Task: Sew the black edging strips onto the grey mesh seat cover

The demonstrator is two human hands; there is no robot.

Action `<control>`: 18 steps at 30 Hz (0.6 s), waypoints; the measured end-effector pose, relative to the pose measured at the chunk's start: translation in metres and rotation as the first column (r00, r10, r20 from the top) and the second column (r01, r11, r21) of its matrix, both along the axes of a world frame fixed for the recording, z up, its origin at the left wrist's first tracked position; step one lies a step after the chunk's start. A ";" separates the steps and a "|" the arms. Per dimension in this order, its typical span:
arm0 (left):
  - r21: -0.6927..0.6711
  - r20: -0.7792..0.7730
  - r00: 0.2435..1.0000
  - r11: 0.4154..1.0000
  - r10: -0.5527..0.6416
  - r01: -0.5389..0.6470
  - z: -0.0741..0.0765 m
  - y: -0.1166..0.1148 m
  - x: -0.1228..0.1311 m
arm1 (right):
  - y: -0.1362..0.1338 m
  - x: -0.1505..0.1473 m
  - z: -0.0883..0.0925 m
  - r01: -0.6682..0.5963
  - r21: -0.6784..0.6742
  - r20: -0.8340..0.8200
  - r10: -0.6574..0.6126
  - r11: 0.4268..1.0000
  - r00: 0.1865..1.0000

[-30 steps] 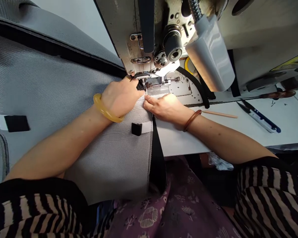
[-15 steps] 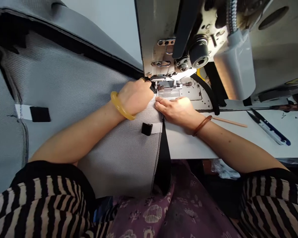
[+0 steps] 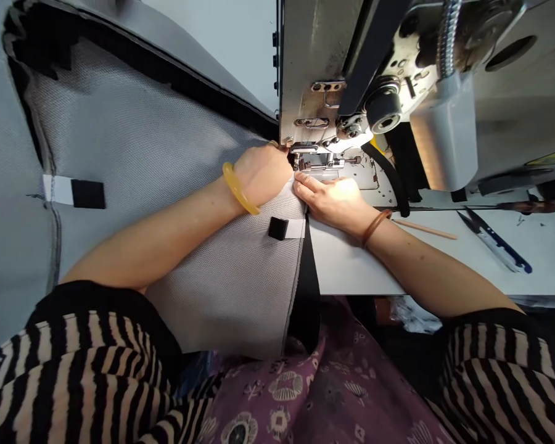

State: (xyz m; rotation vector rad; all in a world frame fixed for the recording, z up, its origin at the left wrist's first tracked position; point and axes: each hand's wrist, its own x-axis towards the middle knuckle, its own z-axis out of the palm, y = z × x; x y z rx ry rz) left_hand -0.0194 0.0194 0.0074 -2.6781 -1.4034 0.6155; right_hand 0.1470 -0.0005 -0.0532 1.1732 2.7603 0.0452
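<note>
The grey mesh fabric [image 3: 222, 290] has fed toward the presser foot [image 3: 317, 163], bringing the black tab [image 3: 277, 228] closer to it than a second ago. The left hand [image 3: 261, 176] and right hand [image 3: 333, 200] have shifted in with it, and the sewing machine head [image 3: 319, 68] sits further right in view

**Everything in twos and ones**

Two hands work here: one left hand [image 3: 259, 176] and one right hand [image 3: 333, 200]. Each wrist wears one bangle, an amber bangle [image 3: 237, 188] on the left and a brown bangle [image 3: 375, 228] on the right. There is one sewing machine [image 3: 324, 61] with one presser foot [image 3: 324, 163], and one grey mesh panel [image 3: 222, 290] with two black tabs [image 3: 280, 228]. The counter [image 3: 351, 265] holds one pair of thread snips [image 3: 494, 246], one screwdriver [image 3: 530, 207] and one wooden stick [image 3: 425, 229].
</note>
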 end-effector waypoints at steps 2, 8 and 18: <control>-0.010 -0.003 1.000 1.000 -0.003 0.003 0.006 -0.005 -0.002 | -0.002 0.002 -0.001 -0.004 0.005 -0.004 0.004 1.000 1.000; -0.003 -0.113 0.992 0.998 0.057 -0.058 0.029 -0.027 -0.019 | -0.013 0.006 0.000 -0.103 -0.007 -0.037 0.103 0.995 0.994; 0.159 0.007 0.983 0.970 0.186 -0.185 0.036 -0.061 -0.042 | -0.018 0.002 -0.002 -0.152 -0.040 -0.087 0.149 0.988 0.985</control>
